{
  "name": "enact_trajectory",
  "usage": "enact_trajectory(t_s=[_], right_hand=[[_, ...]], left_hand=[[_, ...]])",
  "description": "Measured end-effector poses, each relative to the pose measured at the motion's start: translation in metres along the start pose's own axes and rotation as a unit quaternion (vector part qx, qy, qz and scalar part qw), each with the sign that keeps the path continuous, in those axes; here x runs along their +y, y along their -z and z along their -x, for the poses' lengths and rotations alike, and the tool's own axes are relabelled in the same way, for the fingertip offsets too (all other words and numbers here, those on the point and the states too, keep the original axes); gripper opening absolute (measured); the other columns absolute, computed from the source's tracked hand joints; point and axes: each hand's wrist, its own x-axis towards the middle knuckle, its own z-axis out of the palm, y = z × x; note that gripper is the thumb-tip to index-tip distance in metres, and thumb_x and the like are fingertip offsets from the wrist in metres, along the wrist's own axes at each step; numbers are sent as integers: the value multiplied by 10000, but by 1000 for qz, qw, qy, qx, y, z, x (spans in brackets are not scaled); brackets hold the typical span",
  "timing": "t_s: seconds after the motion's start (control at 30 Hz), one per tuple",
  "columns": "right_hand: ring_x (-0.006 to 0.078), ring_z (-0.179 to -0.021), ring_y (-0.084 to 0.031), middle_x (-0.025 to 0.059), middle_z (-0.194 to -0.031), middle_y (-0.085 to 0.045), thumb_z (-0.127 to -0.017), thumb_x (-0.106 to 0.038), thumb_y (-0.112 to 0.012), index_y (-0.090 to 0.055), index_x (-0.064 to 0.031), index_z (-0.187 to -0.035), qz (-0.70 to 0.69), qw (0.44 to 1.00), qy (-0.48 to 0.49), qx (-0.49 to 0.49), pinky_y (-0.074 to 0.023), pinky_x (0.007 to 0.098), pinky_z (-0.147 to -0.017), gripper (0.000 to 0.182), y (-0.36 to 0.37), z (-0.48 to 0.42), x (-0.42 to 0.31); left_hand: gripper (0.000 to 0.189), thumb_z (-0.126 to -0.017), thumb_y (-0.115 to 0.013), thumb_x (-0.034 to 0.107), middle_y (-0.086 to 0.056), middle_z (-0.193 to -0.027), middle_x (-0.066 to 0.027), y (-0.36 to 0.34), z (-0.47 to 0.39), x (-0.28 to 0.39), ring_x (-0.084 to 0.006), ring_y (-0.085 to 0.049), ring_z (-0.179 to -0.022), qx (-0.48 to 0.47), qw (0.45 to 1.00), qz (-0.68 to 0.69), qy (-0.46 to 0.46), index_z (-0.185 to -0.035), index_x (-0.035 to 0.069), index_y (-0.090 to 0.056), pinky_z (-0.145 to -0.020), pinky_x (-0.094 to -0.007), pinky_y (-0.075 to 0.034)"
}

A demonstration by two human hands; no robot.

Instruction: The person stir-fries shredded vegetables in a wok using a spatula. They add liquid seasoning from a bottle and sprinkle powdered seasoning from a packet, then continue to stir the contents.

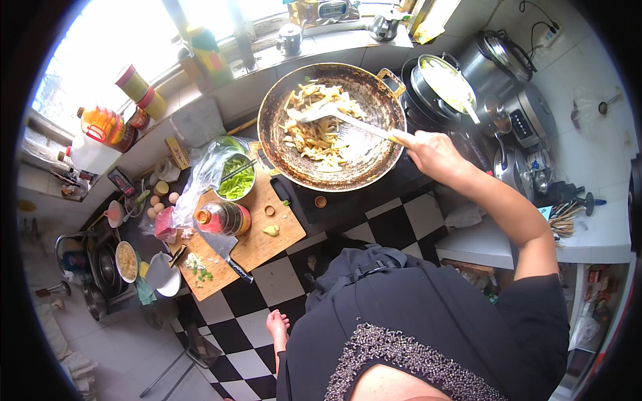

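My right hand (432, 154) is closed around the handle of a spatula (368, 128), whose blade rests among sliced food (321, 138) in a large, worn two-handled wok (373, 168). The slices lie mostly on the wok's left side. My left hand (278, 323) hangs at my side over the checkered floor, fingers loosely curled, with nothing visible in it. On the wooden cutting board (281, 240), left of the wok, are a cleaver (223, 250), a sauce bottle (223, 218), chopped white and green bits (195, 263) and a bowl of green strips with chopsticks (238, 180).
A pot with a pale-filled strainer (446, 85) stands right of the wok, near a pressure cooker (501, 57) and a rice cooker (529, 115). Eggs (155, 205) and a bowl of food (127, 261) lie at the left. Bottles and a kettle (290, 39) line the windowsill.
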Motion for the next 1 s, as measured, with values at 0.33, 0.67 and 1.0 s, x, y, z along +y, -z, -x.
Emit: enact_trajectory(t_s=[0.33,0.67,1.0], right_hand=[[280,-730,-655,118,-786,-655,-769,-96,-712,-662,-148,-1169,95,978,-22,-185,-510,408,-686,406,186,53,-26],[315,-890,-670,131,-968,-698,-848,-168,-656,-615,-141,-1239,-64,996,-63,-14,-535,421,-800,394,64,-6,-5],[299,-721,-653,124,-790,-637,-820,-82,-639,-607,-149,-1232,58,997,17,-52,-535,414,-659,419,55,16,13]], left_hand=[[211,-993,-505,218,-647,-815,-52,4,-21,-30,-128,-583,-570,-47,999,22,-16,-1137,94,-596,-462,-266,-479],[237,-993,-499,212,-645,-820,-41,-7,-10,11,-111,-581,-580,-16,1000,0,-9,-1165,78,-594,-469,-247,-474],[217,-987,-516,251,-653,-838,-51,-7,-22,-20,-130,-582,-585,-54,998,15,-24,-1125,103,-596,-497,-288,-482]])
